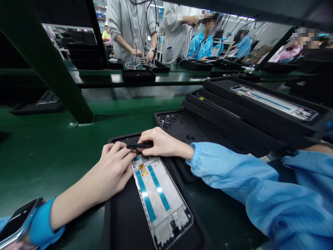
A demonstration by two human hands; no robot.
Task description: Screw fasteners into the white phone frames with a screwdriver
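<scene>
Head view, right hand (pixel 162 143) pinching black strip (pixel 140 146)

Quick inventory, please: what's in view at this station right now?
Phone frame: one, silver-white with blue strips, on the near tray
Near tray: one, black, under the hands
Black strip: one, black, between the hands
Mat: one, black, beyond the near tray
Small parts: one heap, dark, on the mat
Stacked trays: several, black, at right
Second phone frame: one, white with a blue strip, in the top tray
Bench: one, green, under everything
Co-workers: several, white or blue coats, across the bench
Left hand: one, touching the strip, smartwatch on wrist
Right hand: one, gripping the strip, blue sleeve
</scene>
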